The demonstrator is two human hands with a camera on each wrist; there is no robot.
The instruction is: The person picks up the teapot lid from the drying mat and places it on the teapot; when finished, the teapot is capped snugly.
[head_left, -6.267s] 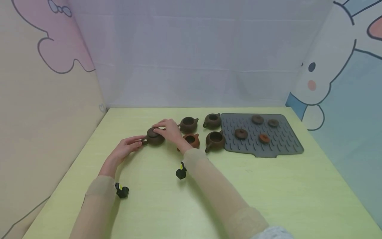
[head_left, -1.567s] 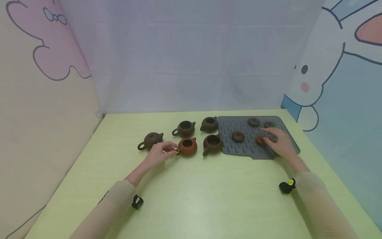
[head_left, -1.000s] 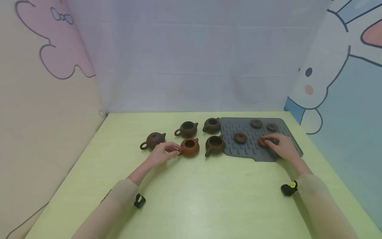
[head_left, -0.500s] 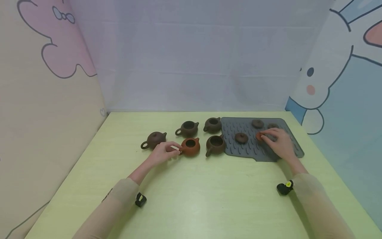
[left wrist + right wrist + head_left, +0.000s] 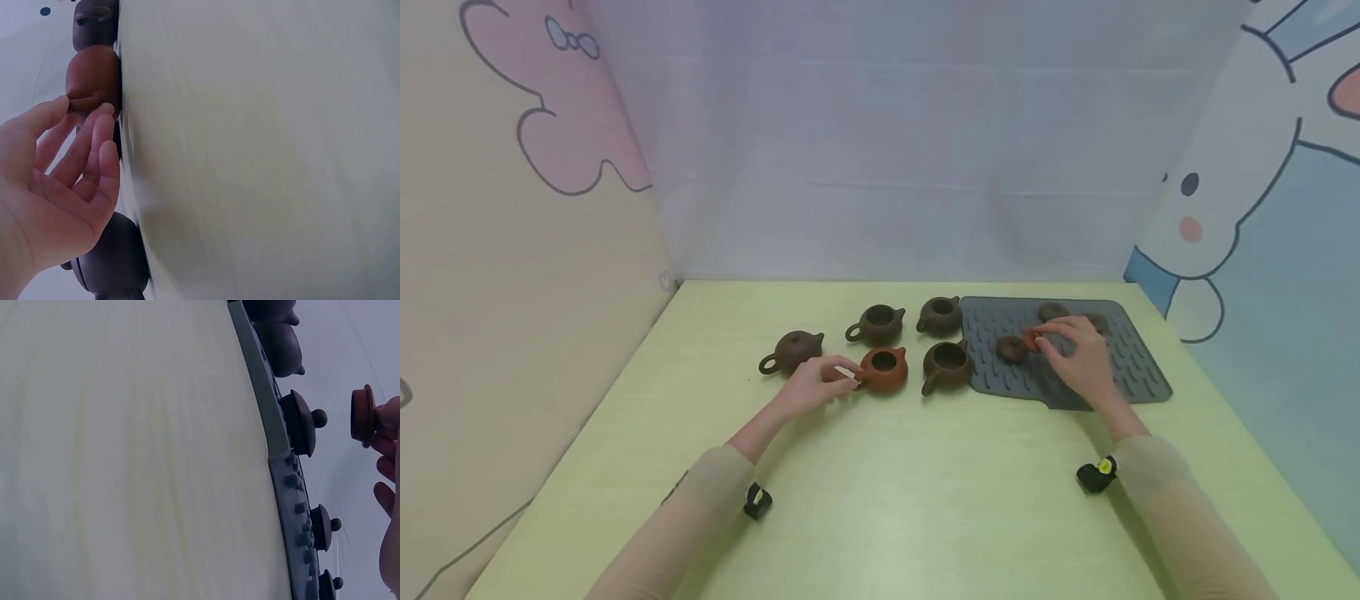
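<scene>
My left hand (image 5: 817, 384) pinches the handle of the reddish-brown teapot (image 5: 883, 372), which stands lidless on the table with its round mouth uncovered. In the left wrist view thumb and fingertips meet at that handle (image 5: 87, 101). My right hand (image 5: 1078, 357) holds the small reddish lid (image 5: 361, 417) by its knob. In the right wrist view this lid hangs in the air, apart from the mat. Below it in the head view lies a dark brown lid (image 5: 1011, 350) on the grey mat (image 5: 1138, 383).
A lidded dark teapot (image 5: 796, 352) stands left of the reddish one. Three open dark teapots stand behind and to the right: one at the back (image 5: 880, 325), another back right (image 5: 940, 317), a third (image 5: 947, 365) beside the mat. Two more lids, one here (image 5: 1054, 311), lie at the mat's rear.
Earlier, both hands were at the dark teapot on the left, its lid under my right hand. Since then my right hand has lifted the reddish lid off the mat and moved left with it.
</scene>
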